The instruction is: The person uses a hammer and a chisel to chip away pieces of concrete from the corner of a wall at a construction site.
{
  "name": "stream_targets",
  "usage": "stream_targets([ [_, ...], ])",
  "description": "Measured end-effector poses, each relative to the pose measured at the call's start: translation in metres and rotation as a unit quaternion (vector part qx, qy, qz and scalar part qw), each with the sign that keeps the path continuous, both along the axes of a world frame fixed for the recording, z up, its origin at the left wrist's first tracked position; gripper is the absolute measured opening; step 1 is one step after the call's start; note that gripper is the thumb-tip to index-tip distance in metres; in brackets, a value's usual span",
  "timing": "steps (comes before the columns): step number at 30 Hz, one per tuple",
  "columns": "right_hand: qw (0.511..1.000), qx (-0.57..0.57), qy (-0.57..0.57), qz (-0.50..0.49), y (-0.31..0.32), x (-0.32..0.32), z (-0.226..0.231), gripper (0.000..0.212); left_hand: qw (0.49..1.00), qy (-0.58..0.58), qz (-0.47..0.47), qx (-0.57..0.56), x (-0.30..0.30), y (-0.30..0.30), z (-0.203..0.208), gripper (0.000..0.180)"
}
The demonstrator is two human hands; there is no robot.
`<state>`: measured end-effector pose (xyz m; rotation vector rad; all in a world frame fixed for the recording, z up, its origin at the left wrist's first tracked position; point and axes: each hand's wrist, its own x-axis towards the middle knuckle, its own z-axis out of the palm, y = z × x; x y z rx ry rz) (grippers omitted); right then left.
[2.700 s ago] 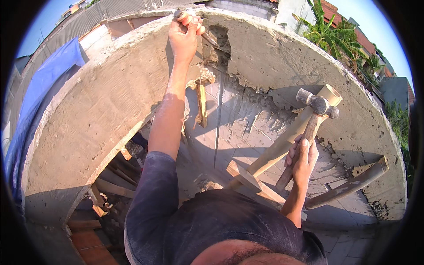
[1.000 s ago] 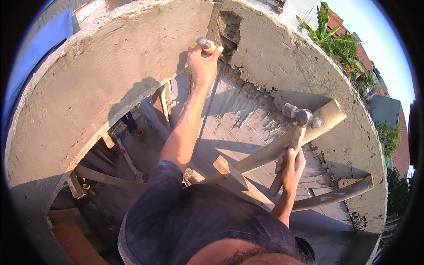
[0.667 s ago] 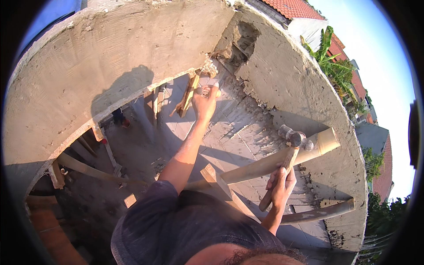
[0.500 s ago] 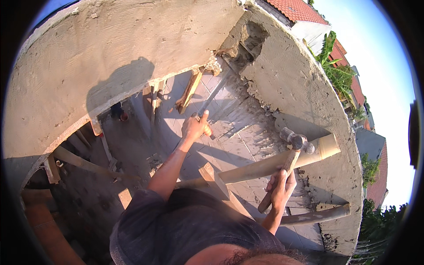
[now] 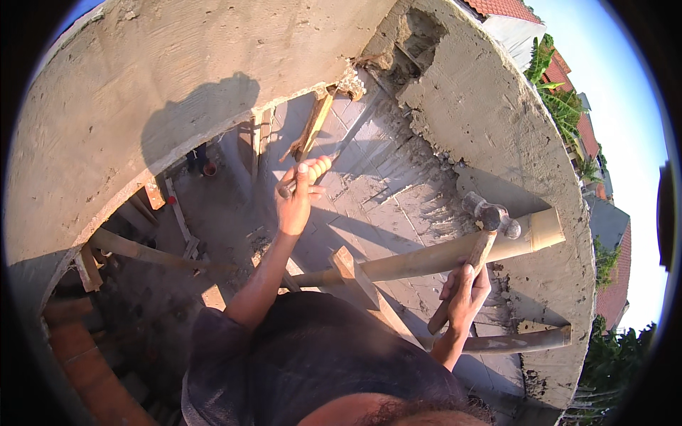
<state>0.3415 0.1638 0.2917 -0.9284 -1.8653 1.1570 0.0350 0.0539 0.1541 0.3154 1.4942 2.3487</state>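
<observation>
My left hand point(image 5: 298, 202) is raised over the tiled surface, its fingers closed round a short metal rod, seemingly a chisel point(image 5: 286, 190). Its blunt end sticks out at the wrist side; most of the rod is hidden by the fingers. My right hand point(image 5: 465, 298) grips a hammer by its wooden handle point(image 5: 482, 252). The worn metal hammer head point(image 5: 490, 215) points up and away, over a thick bamboo pole point(image 5: 426, 260). Just beyond the left hand is a splintered wooden piece point(image 5: 312, 128) under the edge of the curved concrete wall point(image 5: 213, 50).
A broken hollow point(image 5: 419, 42) opens where the wall meets the rough concrete rim point(image 5: 490, 106). A wooden post point(image 5: 366, 284) crosses the pole near my body. A second pole point(image 5: 522, 342) lies at lower right. A dark drop with timbers point(image 5: 135, 248) is at left.
My left hand has turned over, and the rod's protruding end has swung from its right side to its left. The right hand still holds the hammer. The view has shifted slightly.
</observation>
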Motion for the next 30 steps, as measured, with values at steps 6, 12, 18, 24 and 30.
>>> stream_targets([
  [6, 1.000, 0.000, 0.010, -0.001, 0.000, -0.003, 0.002, 0.037, 0.963, 0.155, 0.107, 0.194, -0.026, 0.103, 0.083, 0.053],
  [12, 1.000, 0.004, 0.001, -0.005, -0.004, -0.004, 0.004, 0.038, 0.961, 0.222, 0.030, 0.164, -0.027, 0.140, 0.100, 0.041],
  [18, 1.000, -0.006, -0.008, -0.021, -0.008, -0.005, 0.010, 0.039, 0.910, 0.263, -0.259, 0.188, -0.062, 0.109, 0.086, 0.053],
  [24, 0.999, -0.026, 0.003, -0.020, -0.007, -0.005, 0.014, 0.034, 0.825, 0.137, -0.499, 0.229, -0.083, 0.087, 0.100, 0.137],
  [30, 0.999, -0.030, 0.022, -0.004, -0.001, 0.001, 0.006, 0.038, 0.920, 0.146, -0.351, -0.099, -0.071, 0.100, 0.106, 0.100],
])
